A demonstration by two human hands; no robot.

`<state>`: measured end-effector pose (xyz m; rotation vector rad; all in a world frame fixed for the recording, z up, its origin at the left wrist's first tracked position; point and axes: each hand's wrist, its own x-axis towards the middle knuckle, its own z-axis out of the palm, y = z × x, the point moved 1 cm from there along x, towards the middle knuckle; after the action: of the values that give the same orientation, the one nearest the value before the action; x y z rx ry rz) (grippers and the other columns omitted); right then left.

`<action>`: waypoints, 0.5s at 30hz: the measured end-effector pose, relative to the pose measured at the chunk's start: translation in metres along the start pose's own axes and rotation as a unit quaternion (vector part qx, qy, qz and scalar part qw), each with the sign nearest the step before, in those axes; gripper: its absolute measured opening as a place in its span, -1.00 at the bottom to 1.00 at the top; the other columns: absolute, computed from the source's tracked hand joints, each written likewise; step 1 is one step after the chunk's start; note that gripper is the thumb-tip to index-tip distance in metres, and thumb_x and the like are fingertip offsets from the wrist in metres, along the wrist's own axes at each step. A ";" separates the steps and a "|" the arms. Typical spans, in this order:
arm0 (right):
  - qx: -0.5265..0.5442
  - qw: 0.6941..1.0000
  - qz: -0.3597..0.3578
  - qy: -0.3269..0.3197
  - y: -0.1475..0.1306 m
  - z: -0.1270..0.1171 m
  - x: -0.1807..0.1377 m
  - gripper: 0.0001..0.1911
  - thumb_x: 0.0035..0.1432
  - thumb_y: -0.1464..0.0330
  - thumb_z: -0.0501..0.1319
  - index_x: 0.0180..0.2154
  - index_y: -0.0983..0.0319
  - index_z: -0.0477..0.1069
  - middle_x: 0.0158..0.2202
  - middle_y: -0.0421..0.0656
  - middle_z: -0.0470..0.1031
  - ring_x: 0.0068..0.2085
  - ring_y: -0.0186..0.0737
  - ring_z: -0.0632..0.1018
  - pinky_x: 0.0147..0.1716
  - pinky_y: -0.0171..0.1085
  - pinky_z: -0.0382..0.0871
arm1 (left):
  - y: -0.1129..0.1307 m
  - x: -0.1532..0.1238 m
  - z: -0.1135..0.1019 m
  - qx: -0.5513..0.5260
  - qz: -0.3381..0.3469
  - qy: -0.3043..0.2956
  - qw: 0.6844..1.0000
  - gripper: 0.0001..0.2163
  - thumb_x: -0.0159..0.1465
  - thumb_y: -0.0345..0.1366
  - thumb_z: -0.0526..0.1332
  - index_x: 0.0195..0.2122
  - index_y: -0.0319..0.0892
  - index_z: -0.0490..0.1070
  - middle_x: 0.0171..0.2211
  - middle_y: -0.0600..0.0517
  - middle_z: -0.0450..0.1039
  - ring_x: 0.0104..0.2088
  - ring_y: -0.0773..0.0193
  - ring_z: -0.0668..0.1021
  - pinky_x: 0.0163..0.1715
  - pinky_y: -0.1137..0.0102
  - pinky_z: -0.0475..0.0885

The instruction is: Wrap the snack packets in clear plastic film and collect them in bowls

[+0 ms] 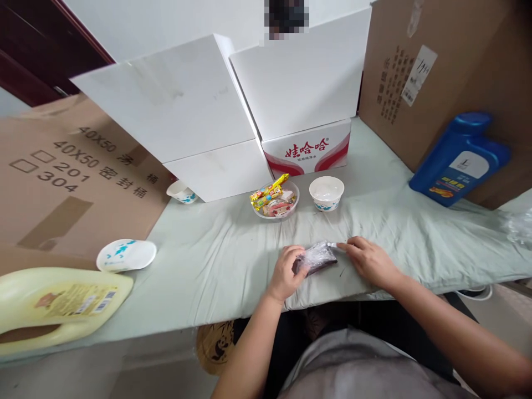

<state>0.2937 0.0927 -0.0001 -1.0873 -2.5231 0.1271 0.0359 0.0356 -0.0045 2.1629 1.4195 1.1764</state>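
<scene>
A small clear plastic packet with dark contents (pixel 319 256) lies on the pale green cloth (pixel 216 271) near the table's front edge. My left hand (pixel 286 272) is curled round the packet's left end. My right hand (pixel 369 259) pinches the packet's right end with its fingertips. Behind the hands stands a clear bowl of wrapped sweets (pixel 275 202), and to its right a white paper bowl (pixel 326 193).
White boxes (pixel 183 105), one with red print (pixel 307 149), line the back. Brown cartons stand at left (pixel 62 177) and right (pixel 436 72). A blue jug (pixel 459 159) leans at right, a cream jug (pixel 54 305) lies at left beside a white lid (pixel 126 254). A paper cup (pixel 182 192) lies by the boxes.
</scene>
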 end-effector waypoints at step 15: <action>0.125 0.992 -0.021 0.009 -0.059 0.009 0.050 -0.27 0.10 0.20 0.29 0.23 0.29 0.14 0.11 0.13 0.37 0.14 0.11 0.34 0.12 0.15 0.16 | -0.021 -0.012 -0.007 -0.087 -0.127 0.161 0.975 -0.74 0.21 -0.42 0.11 -0.06 -0.18 0.38 -0.28 0.00 0.47 -0.29 0.28 0.54 -0.22 0.38 0.44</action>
<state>0.2185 0.0882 0.0216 -0.9311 -2.4321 0.4093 0.0158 0.0338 -0.0186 1.6699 1.5947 1.5344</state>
